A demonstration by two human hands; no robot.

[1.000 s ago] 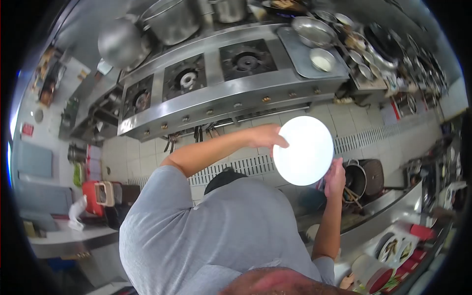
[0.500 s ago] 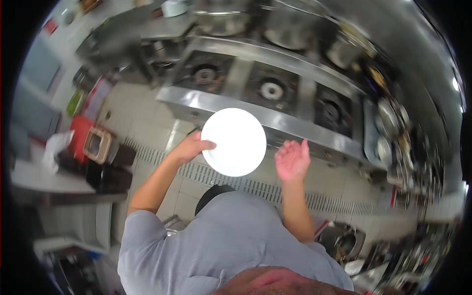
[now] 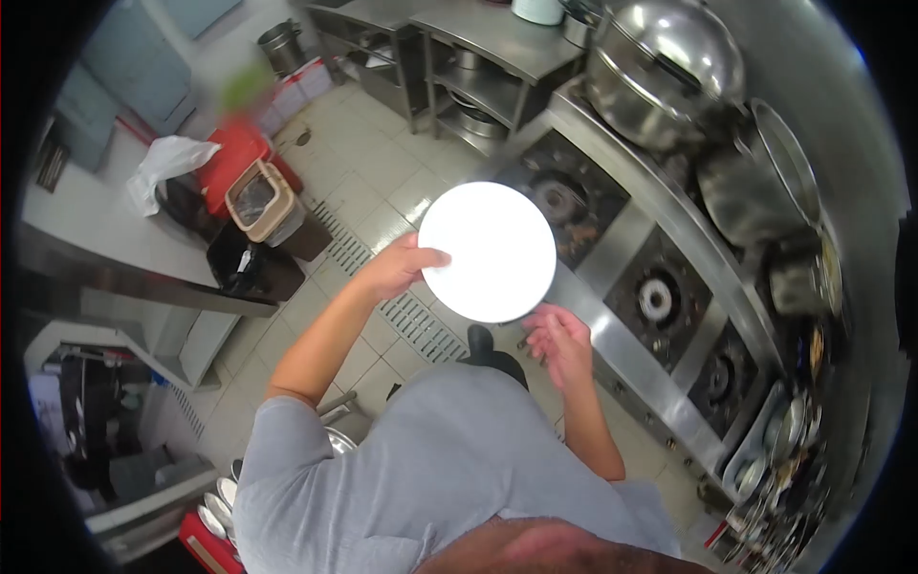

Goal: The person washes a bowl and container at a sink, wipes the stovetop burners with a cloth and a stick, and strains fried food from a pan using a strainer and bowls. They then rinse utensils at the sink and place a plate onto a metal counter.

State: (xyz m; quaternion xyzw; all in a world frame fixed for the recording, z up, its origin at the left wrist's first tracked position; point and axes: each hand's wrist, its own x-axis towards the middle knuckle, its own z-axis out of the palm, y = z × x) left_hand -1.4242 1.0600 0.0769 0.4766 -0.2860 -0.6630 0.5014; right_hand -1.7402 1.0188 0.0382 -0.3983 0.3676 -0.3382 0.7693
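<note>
A round white plate [image 3: 488, 251] is in front of my body, its flat face toward me. My left hand [image 3: 394, 267] grips its left rim, with the thumb lying on top and the other fingers underneath, out of sight. Near the plate's lower right edge is my right hand [image 3: 562, 346], fingers apart and slightly curled. Whether its fingertips touch the rim, I cannot tell. Beyond the plate runs a steel stove [image 3: 612, 335] with several burners, one of them partly covered by the plate.
Large steel pots [image 3: 660, 72] stand along the stove's back. A tray of ladles and utensils [image 3: 779, 450] lies at the right. Lidded bins [image 3: 260, 201] stand at left beside a floor drain grate [image 3: 421, 328]. Steel shelving [image 3: 497, 48] is at the far side.
My view and body have turned left, so the bins and shelving come nearer the middle and the stove shifts right. The plate stays in my left hand; my right hand has come closer to it.
</note>
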